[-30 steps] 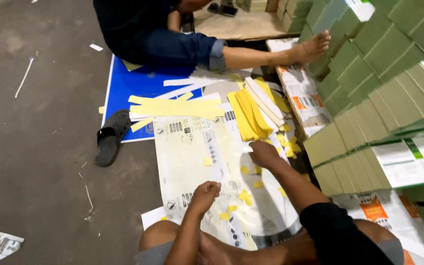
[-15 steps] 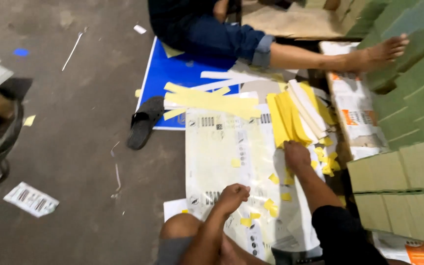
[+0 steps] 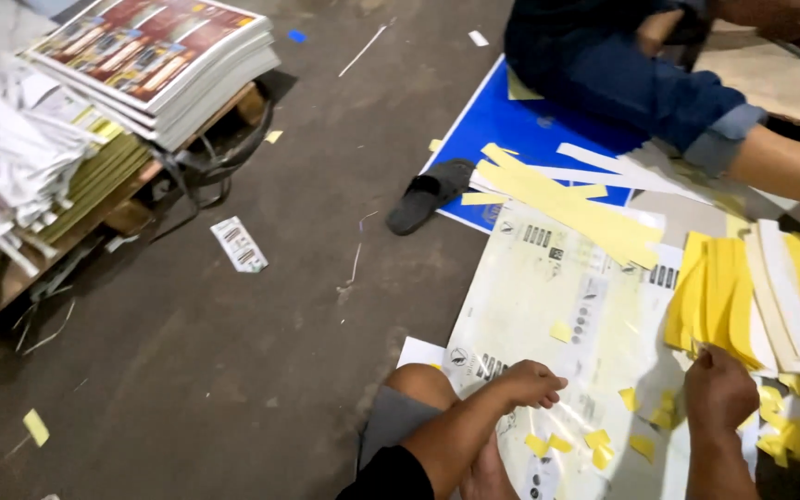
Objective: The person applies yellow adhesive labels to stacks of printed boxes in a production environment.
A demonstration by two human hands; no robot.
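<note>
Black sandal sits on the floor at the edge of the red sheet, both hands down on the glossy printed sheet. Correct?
Not quite: in the head view the sheet by the black sandal is blue, not red. The left hand and right hand do rest on the glossy printed sheet.
</note>
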